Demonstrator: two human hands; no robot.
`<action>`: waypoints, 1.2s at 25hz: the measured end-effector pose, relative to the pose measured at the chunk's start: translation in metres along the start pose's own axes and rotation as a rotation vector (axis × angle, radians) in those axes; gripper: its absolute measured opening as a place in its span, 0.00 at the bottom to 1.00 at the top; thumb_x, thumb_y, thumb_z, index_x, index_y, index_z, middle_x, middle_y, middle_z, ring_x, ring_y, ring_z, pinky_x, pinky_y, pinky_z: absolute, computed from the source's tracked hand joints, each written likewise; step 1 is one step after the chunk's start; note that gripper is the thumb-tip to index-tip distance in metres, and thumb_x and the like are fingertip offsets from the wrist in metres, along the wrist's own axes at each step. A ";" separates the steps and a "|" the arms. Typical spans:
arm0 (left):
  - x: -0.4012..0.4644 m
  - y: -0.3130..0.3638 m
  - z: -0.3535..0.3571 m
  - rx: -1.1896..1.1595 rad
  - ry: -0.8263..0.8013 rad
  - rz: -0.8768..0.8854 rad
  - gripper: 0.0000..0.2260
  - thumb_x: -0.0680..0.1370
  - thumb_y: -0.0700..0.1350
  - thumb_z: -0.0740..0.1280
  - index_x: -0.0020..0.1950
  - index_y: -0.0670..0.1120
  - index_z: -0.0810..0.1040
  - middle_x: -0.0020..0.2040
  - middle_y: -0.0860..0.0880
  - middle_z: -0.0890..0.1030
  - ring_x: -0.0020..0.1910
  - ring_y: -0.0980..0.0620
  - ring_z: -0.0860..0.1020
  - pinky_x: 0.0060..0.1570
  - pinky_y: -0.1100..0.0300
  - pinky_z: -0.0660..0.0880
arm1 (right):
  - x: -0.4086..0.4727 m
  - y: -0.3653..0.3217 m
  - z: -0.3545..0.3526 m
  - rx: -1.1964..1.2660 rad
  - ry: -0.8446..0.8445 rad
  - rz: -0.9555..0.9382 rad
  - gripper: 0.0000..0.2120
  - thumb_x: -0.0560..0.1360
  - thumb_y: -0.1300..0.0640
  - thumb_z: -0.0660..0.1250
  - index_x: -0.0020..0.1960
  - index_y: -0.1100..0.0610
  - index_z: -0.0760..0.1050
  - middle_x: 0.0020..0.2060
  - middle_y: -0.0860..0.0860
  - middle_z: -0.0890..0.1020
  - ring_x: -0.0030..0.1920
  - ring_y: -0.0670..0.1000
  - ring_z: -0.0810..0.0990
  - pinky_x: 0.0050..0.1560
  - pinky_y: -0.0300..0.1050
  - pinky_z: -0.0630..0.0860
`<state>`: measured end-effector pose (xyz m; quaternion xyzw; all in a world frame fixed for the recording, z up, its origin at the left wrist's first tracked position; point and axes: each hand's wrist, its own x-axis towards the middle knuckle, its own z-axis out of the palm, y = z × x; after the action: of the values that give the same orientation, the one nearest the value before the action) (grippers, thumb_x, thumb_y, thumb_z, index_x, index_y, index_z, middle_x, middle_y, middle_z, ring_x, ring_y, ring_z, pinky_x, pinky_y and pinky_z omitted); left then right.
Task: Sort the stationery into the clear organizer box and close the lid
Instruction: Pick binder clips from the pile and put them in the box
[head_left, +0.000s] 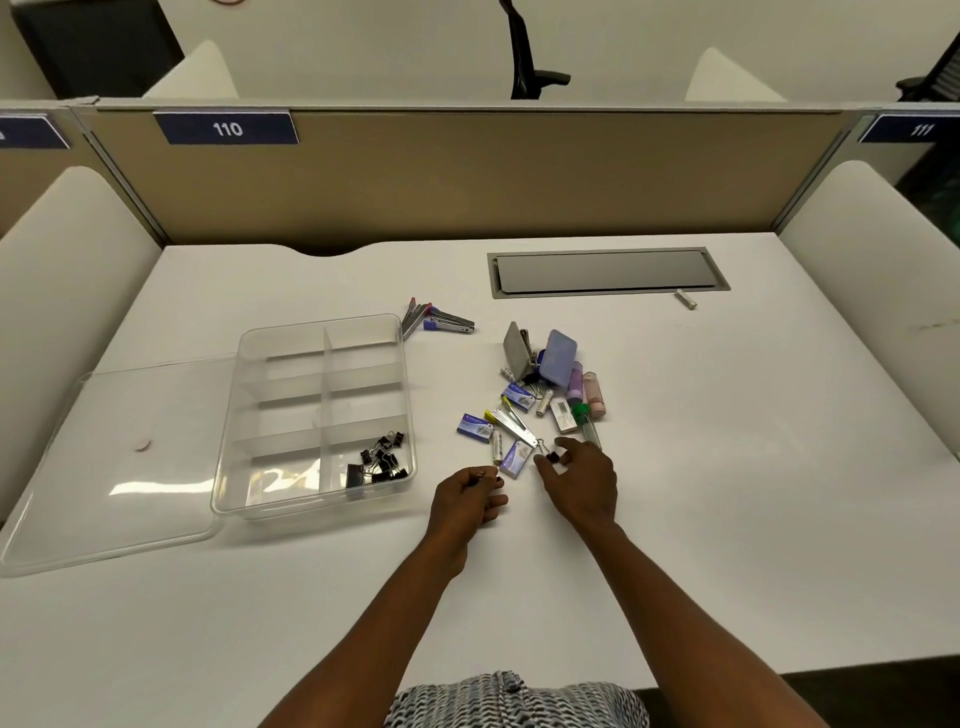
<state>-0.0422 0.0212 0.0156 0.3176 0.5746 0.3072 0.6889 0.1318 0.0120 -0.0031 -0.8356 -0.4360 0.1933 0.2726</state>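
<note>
Counter: smooth white counter (675, 519); divider placard (227, 128) reads "110".
Organizer: clear plastic organizer box (317, 410), black binder clips (382, 461) inside.
Hands: right hand (584, 480) pinches black clip (552, 457); left hand (467, 501) curled, contents unclear.

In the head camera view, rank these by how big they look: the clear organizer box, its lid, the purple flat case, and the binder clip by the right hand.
Largest to smallest:
1. lid
2. clear organizer box
3. purple flat case
4. binder clip

The lid lies nearer the camera, so its lead over the box is unsure.
</note>
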 end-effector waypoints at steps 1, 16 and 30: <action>-0.001 0.001 0.000 0.005 -0.001 0.001 0.07 0.79 0.46 0.69 0.54 0.46 0.82 0.49 0.47 0.86 0.47 0.48 0.85 0.44 0.56 0.80 | 0.001 -0.001 0.001 -0.071 -0.021 -0.007 0.17 0.73 0.45 0.72 0.60 0.50 0.81 0.51 0.51 0.82 0.51 0.53 0.82 0.50 0.45 0.76; -0.020 0.029 -0.002 -0.079 0.140 0.114 0.10 0.81 0.43 0.63 0.53 0.51 0.83 0.52 0.51 0.85 0.54 0.52 0.82 0.54 0.57 0.78 | -0.051 -0.072 0.000 1.134 -0.515 0.447 0.11 0.81 0.63 0.61 0.58 0.59 0.81 0.49 0.56 0.87 0.52 0.53 0.87 0.50 0.48 0.82; -0.043 0.080 -0.067 -0.325 0.271 0.158 0.18 0.81 0.59 0.58 0.53 0.49 0.81 0.54 0.48 0.84 0.56 0.50 0.80 0.56 0.56 0.75 | -0.056 -0.154 0.015 1.326 -0.923 0.483 0.23 0.79 0.45 0.65 0.68 0.59 0.74 0.64 0.60 0.80 0.64 0.59 0.80 0.70 0.55 0.72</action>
<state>-0.1193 0.0416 0.0951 0.2023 0.5781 0.4888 0.6213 -0.0032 0.0422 0.0860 -0.4099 -0.1090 0.7846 0.4523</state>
